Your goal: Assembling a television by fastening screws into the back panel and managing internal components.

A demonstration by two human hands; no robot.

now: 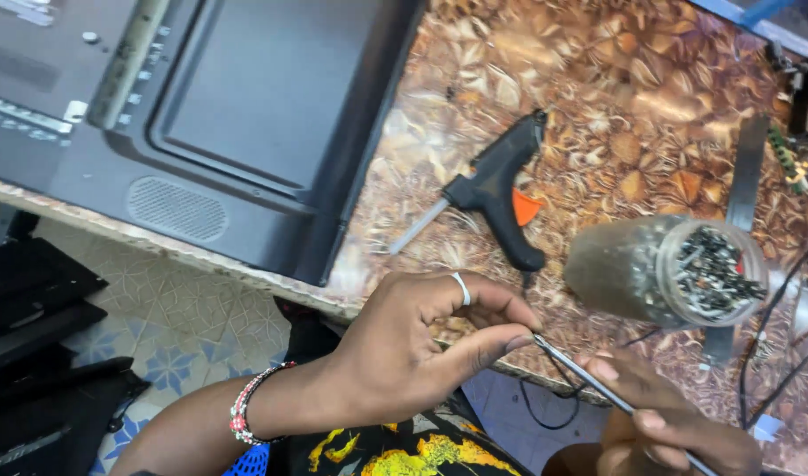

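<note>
Past the near edge of the leaf-patterned worktop (pixel 615 106), the right hand (pixel 664 427) grips a thin metal screwdriver shaft (pixel 589 381) slanting up-left, its tip pinched by the left hand (pixel 413 344).

The panel (pixel 201 106) runs off the upper left; the jar (pixel 668 269) is blurred; the rod (pixel 615 401) leaves the bottom right edge.

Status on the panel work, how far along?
Done: black TV back panel lies face-down on the table.
In hand: right hand holds a thin metal screwdriver; left hand pinches its tip.
Left: unclear; clear jar of screws sits beside them, black glue gun untouched.
</note>
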